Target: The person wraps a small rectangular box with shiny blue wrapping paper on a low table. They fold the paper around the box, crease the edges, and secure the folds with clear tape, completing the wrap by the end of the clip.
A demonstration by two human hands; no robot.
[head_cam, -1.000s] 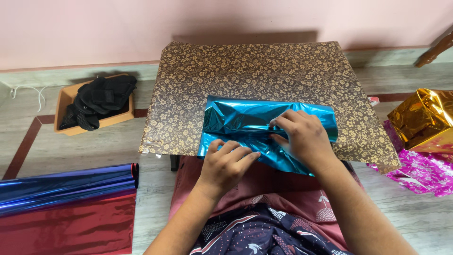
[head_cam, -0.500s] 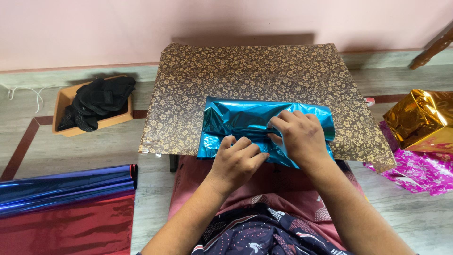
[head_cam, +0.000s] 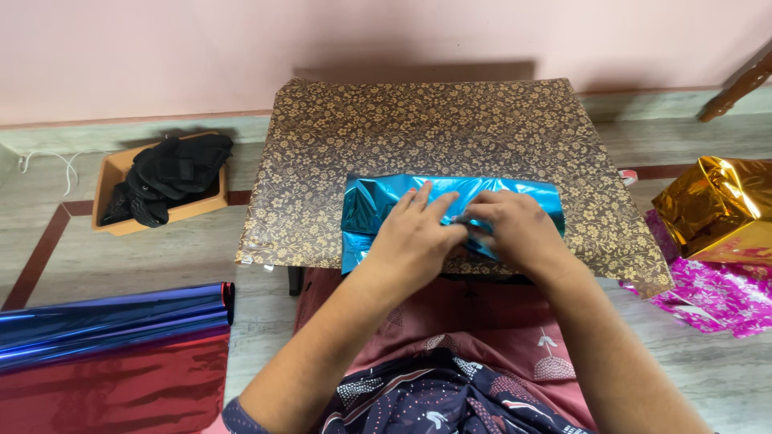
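Desk (head_cam: 450, 120) — low, covered in brown paper with a gold floral print, set at the centre of the frame; its upper half is left bare, and its near edge is met by the parcel and both hands.

Teal foil parcel (head_cam: 378, 197) — glossy, creased, oblong, lying across the lower middle of the desk, its lower left corner reaching the near edge. Wrinkles and bright glints are seen along its top fold.

Left hand (head_cam: 414, 233) — laid flat on the parcel's middle, fingers spread and pressed down; nothing is clasped in its grip.

Right hand (head_cam: 519, 229) — placed just beside the left, touching it, fingers curled onto the foil's top fold; whether the foil is pinched cannot be told.

Floor surroundings: an orange tray (head_cam: 112, 173) of black items at upper left, well apart from the desk; blue foil roll (head_cam: 104, 321) over red foil sheet (head_cam: 112, 390) at lower left; gold foil (head_cam: 712, 209) and pink patterned wrap (head_cam: 716, 293) at right, near the desk's right edge.
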